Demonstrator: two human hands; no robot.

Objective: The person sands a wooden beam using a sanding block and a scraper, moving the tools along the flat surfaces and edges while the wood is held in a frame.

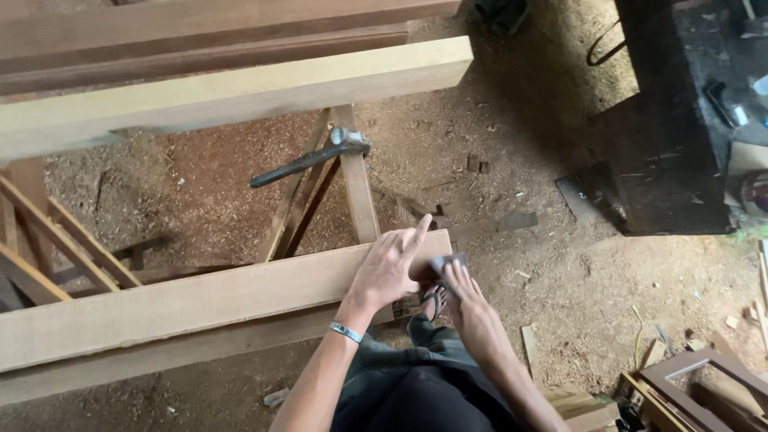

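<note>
Left hand (390, 268) lies flat, steadying the end of a long wooden plank (200, 300); right hand (462, 282) pinches a small dark block (448, 262) against the plank's end, above the sawdust floor (512, 144).

Open gap btwn planks (200, 300); hammer (308, 158), trestle leg (356, 184) inside.
</note>
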